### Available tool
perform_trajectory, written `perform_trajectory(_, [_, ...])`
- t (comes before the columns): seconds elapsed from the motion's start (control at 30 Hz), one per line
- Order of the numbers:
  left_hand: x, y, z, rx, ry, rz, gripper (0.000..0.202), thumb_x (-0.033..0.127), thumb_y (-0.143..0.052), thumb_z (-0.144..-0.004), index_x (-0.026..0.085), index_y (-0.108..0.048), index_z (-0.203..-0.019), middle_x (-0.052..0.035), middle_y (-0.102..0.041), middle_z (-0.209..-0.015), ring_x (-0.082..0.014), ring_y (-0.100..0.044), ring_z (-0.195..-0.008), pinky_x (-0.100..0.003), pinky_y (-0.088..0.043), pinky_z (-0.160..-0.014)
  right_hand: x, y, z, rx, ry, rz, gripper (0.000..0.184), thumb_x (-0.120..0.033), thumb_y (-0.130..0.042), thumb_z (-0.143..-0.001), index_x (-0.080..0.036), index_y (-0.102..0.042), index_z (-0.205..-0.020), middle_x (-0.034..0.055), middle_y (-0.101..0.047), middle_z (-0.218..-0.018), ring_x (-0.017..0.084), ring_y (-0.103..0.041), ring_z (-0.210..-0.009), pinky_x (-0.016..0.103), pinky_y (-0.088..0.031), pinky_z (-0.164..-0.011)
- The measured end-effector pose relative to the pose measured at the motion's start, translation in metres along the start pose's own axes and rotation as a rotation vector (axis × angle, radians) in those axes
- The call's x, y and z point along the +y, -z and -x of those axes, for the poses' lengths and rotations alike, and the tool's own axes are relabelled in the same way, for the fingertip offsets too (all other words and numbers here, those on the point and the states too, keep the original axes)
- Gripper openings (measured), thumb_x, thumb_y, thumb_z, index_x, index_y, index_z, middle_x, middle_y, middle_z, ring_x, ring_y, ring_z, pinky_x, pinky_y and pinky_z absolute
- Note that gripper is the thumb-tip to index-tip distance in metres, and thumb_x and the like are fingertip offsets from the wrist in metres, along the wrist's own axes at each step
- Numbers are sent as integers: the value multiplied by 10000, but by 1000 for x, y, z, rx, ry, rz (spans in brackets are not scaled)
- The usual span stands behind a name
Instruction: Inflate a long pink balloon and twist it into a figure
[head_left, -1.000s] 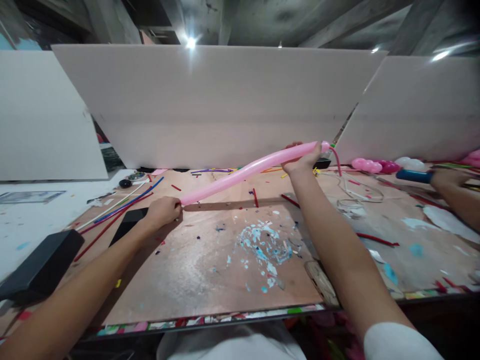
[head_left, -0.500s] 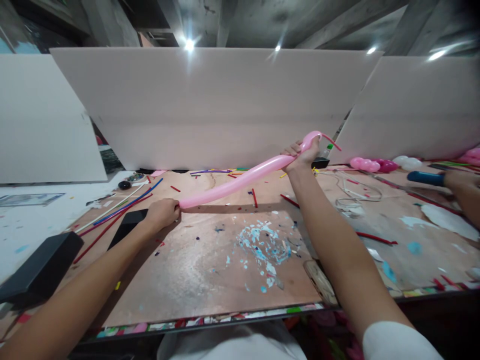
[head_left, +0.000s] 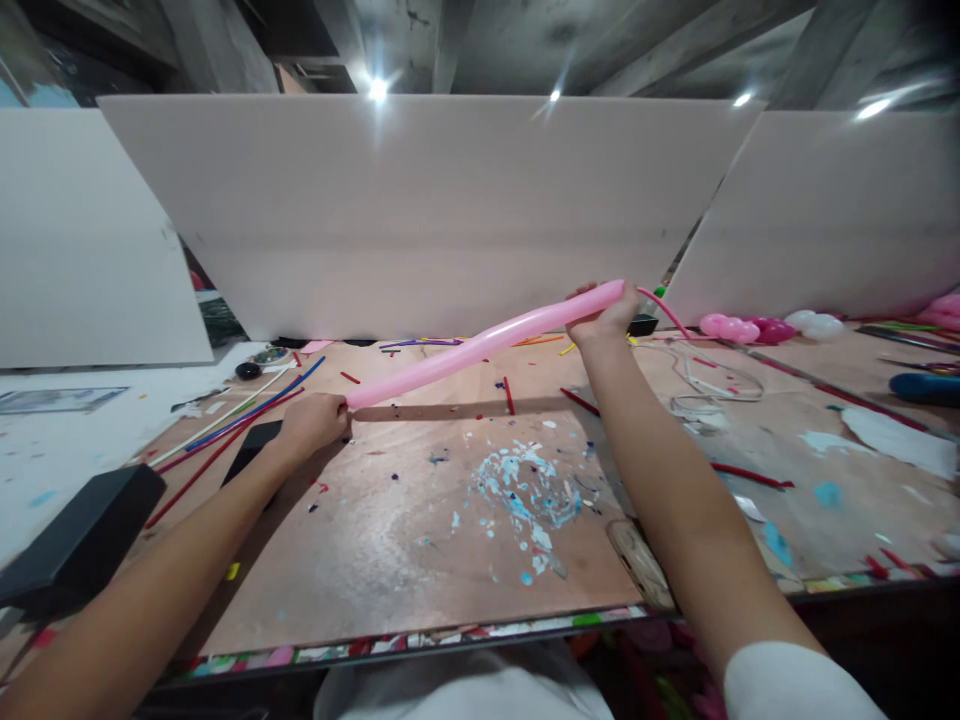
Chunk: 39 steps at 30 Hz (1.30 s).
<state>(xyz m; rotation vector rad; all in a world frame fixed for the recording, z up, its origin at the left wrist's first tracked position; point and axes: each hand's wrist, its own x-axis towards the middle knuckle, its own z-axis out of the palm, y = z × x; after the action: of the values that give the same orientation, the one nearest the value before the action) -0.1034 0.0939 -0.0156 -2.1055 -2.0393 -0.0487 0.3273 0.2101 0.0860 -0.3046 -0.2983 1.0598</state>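
A long pink modelling balloon (head_left: 487, 347), inflated, slants across the view above the table, its right end higher. My left hand (head_left: 319, 425) is closed on its left tip, close to the tabletop. Near the other end, my right hand (head_left: 606, 318) holds the balloon across the palm with the fingers partly behind it. A thin uninflated tail (head_left: 667, 310), darker pink, runs from beyond my right hand down to the right. Beneath the balloon lies a short red balloon scrap (head_left: 509, 395).
Black blocks (head_left: 82, 535) stand at the left beside thin uninflated balloons (head_left: 259, 410). Blue flakes (head_left: 525, 490) litter the wooden tabletop (head_left: 352, 560). A phone-like object (head_left: 640, 562) lies by my right forearm. White panels (head_left: 435, 200) stand behind; a blue-handled tool (head_left: 926, 388) lies right.
The balloon's bent right end has straightened and lowered a little. My left hand has shifted slightly left. At the right, another person's hand has let go of the blue-handled tool and left view.
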Motion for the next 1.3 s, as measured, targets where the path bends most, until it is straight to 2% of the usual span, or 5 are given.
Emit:
perform_trajectory(0.37, [-1,-5,-3,11,-28,-3,414,331,-379,-876,173,-746,-980,-162,-746,-1044,-341,-687,-978,-374,-478,-755,2,-9,7,43,56,109,432,-557,-367,-983,-230,-380,-700,-83,-414,-492,70,-430,-360,189,-364,-362])
perform_trajectory(0.57, [-3,-6,-2,11,-39,-8,393,314,-388,-871,172,-746,-947,-157,-748,-1011,-339,-690,-967,-372,-478,-760,1,-12,10,55,43,96,275,-330,-395,-961,-229,-368,-707,-99,-388,-487,58,-388,-344,169,-321,-355])
perform_trajectory(0.7, [-1,-5,-1,13,-42,-15,403,310,-381,-876,168,-748,-957,-161,-746,-1032,-343,-688,-981,-376,-481,-752,6,-14,12,36,18,71,305,-395,-396,-976,-229,-407,-719,-75,-464,-514,77,-495,-415,183,-443,-423])
perform_trajectory(0.83, [0,-3,-1,13,-44,-14,414,320,-377,-880,164,-749,-977,-166,-743,-1045,-348,-686,-983,-378,-478,-741,14,-16,18,-147,6,71,317,-489,-516,-945,-223,-482,-775,-41,-578,-626,99,-619,-569,222,-558,-573])
perform_trajectory(1.3, [2,-3,0,2,-48,6,394,308,-373,-869,172,-736,-934,-162,-741,-1024,-359,-687,-960,-393,-468,-727,26,-14,13,-205,16,160,233,-405,-509,-948,-209,-569,-838,-19,-646,-705,105,-648,-639,259,-569,-679])
